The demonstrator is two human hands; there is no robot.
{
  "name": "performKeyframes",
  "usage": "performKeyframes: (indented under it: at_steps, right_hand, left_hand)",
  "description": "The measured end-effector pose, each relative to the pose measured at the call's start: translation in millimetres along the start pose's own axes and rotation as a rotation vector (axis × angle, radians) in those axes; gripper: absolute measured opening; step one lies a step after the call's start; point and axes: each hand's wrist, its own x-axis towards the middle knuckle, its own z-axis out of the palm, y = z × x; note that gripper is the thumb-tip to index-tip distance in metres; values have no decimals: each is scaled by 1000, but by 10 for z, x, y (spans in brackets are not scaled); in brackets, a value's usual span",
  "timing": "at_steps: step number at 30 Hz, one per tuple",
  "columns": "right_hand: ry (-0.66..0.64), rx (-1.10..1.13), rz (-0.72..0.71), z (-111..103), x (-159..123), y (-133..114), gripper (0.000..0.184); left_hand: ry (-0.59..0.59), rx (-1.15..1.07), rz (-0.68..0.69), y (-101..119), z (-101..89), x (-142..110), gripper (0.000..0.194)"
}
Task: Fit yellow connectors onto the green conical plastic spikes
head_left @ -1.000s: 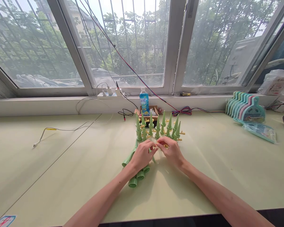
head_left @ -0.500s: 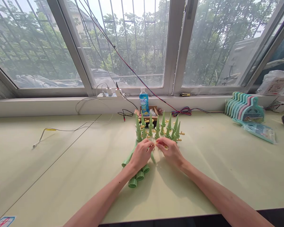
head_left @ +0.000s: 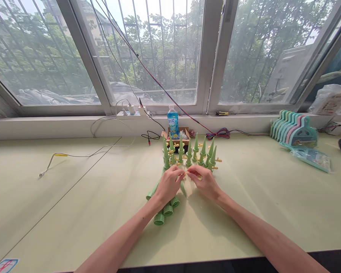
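Note:
My left hand (head_left: pixel 172 184) and my right hand (head_left: pixel 204 182) meet fingertip to fingertip above the table, both closed in a pinch. Between them shows a small yellow piece (head_left: pixel 186 173), like the valves on the spikes; fingers hide most of it. Under my left hand a green spike tip (head_left: pixel 183 189) pokes out; whether that hand also grips it I cannot tell. Several green watering spikes (head_left: pixel 189 153) with yellow valves stand upright just behind my hands. More green spikes (head_left: pixel 168 209) lie by my left wrist, open ends toward me. Yellow bits sit behind my right fingers.
A small cardboard box (head_left: pixel 184 141) and a blue bottle (head_left: pixel 173 123) stand behind the spikes. Coiled wires (head_left: pixel 219 133) lie near the sill. At right are a row of pastel fan-shaped items (head_left: pixel 295 129) and a bagged one (head_left: pixel 312 157). A white cable (head_left: pixel 82 156) crosses the left side.
Both hands stay in nearly the same place. The fingertips shift slightly around the small yellow piece, and the left fingers have drawn in closer together.

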Motion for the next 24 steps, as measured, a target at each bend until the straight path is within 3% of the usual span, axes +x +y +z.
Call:
performKeyframes:
  at_steps: [13, 24]
  right_hand:
    - [62, 6, 19, -30, 14, -22, 20]
    - [58, 10, 37, -29, 13, -15, 20]
  left_hand:
    - [-117, 276, -100, 33, -62, -8, 23]
    - [-216, 283, -112, 27, -55, -26, 42]
